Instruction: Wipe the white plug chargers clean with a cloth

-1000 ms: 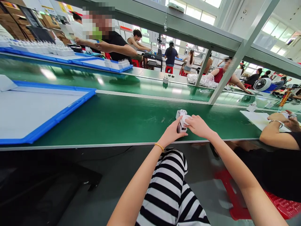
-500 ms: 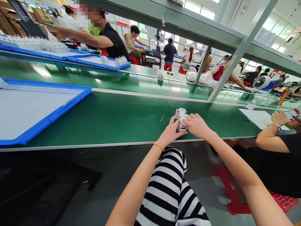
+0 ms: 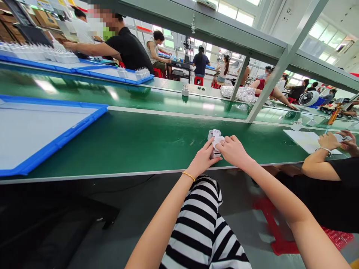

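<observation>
Near the bench's front edge, my left hand (image 3: pixel 202 160) grips a white plastic housing (image 3: pixel 215 154), thumb at the near side and fingers along its left. It looks like the shell of a plug adapter. My right hand (image 3: pixel 233 151) pinches a white part with a rounded end (image 3: pixel 216 138), held against the top of the housing. My fingers hide most of where the two parts meet, so I cannot tell whether they are joined.
A blue-rimmed tray (image 3: pixel 66 143) lies on the green bench (image 3: pixel 146 142) at left. A white plug (image 3: pixel 185 90) stands on the far strip. Metal frame posts (image 3: pixel 270 89) rise ahead. At right, a co-worker's hands (image 3: pixel 329 141) work above a white sheet (image 3: pixel 298 140).
My right fingers have shifted slightly on the rounded part, which has turned a little against the housing. Across the bench, a co-worker has leaned left and lowered an arm. The view has shifted slightly.
</observation>
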Motion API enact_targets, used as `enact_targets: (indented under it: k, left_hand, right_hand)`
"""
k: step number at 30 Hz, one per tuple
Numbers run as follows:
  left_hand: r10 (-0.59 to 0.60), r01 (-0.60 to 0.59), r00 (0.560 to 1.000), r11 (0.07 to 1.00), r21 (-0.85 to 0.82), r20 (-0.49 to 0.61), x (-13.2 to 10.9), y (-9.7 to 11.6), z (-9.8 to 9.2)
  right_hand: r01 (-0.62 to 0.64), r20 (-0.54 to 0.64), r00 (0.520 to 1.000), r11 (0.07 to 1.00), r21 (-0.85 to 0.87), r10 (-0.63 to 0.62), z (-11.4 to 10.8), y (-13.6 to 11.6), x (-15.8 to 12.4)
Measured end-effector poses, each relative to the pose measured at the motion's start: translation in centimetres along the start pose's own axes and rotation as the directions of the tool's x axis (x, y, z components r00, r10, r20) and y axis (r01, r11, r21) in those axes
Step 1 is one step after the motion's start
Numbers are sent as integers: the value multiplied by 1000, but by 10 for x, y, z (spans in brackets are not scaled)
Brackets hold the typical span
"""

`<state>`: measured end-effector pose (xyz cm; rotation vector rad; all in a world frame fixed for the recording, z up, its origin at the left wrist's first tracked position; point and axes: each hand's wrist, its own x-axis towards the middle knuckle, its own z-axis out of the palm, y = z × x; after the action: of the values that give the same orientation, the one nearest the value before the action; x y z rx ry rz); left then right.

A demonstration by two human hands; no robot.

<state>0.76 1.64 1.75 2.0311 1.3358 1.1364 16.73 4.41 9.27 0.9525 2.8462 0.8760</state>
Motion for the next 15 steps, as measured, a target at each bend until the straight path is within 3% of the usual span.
enact_targets:
  k: [15]
  left_hand:
    - [61, -61, 998, 998, -28, -27, -2, -1, 2]
  right_hand:
    - [58, 61, 996, 996, 61, -61, 0, 4, -3]
